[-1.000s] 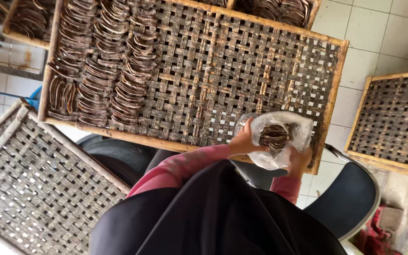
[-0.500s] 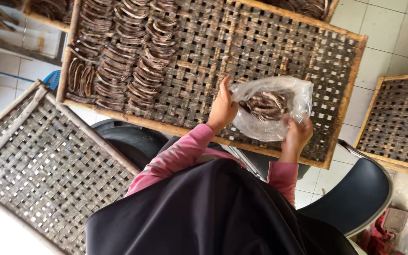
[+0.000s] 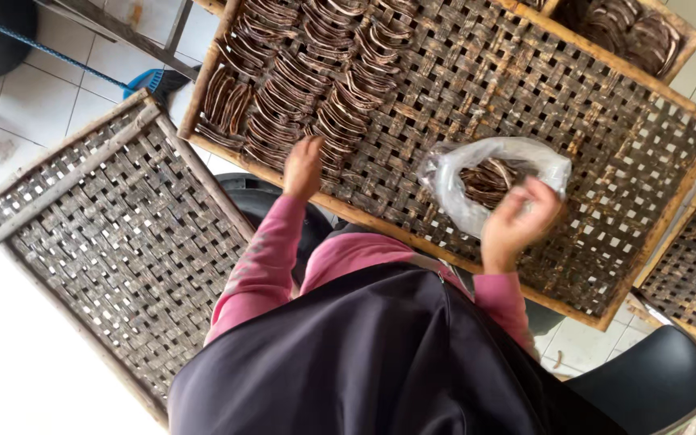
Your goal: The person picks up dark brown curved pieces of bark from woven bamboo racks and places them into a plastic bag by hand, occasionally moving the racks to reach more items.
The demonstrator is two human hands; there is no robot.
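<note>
- A white tiled floor [image 3: 34,105] lies under several woven bamboo trays, seen from the head camera looking down.
- Nearest is the person's dark garment [image 3: 364,362] with pink sleeves [image 3: 263,266], and a black chair seat [image 3: 654,387] at the lower right.
- An empty woven tray [image 3: 114,242] leans at the left, just beside the person.
- The right hand [image 3: 517,221] is closed on the near edge of a clear plastic bag [image 3: 461,173], grasping it; the bag rests on the big tray and holds dark curved strips.
- The left hand [image 3: 304,165] hovers over the near edge of the large wooden-framed tray [image 3: 606,145], fingers curled loosely; whether it pinches a strip cannot be told, as it is blurred.
- Just beyond that hand, rows of dark curved strips [image 3: 308,89] lie packed side by side across the tray's left part.
- Further off, another tray [image 3: 634,32] at the top right also carries strips, and a fourth tray [image 3: 694,274] sits at the right edge.
- A blue dustpan [image 3: 147,80] shows at the upper left.
</note>
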